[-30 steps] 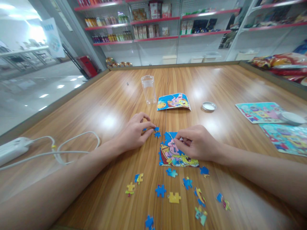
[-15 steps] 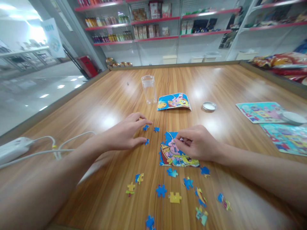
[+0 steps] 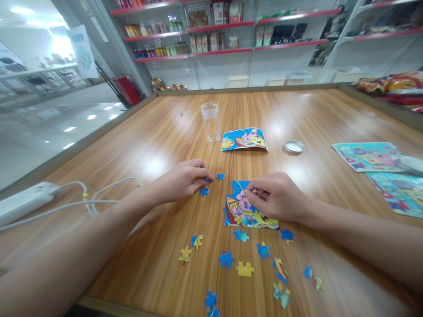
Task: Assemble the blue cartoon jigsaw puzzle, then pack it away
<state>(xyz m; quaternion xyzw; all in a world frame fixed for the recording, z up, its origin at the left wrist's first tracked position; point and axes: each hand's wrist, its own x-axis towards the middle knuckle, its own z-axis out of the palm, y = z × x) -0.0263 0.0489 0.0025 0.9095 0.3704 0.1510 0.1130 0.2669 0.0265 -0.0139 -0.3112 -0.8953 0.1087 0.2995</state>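
My left hand has its thumb and fingers drawn together on a small blue puzzle piece, partly covered by the fingertips. Two more blue pieces lie close by, one puzzle piece below the thumb and another puzzle piece to the right. Over the right part of the partly joined cartoon puzzle rests my right hand, its fingers curled and thumb pressed in; anything between them is hidden. In front of the puzzle lie several loose pieces, among them a yellow puzzle piece and a blue puzzle piece.
Behind the hands stand a clear plastic jar and a curved picture card. A round lid lies to their right. Farther right are cartoon sheets under another lid. A white power strip with cables sits at left.
The thumb and fingers of my left hand have closed on a blue piece; before, they were spread apart. My right hand stays on the puzzle. The whole view has shifted slightly.
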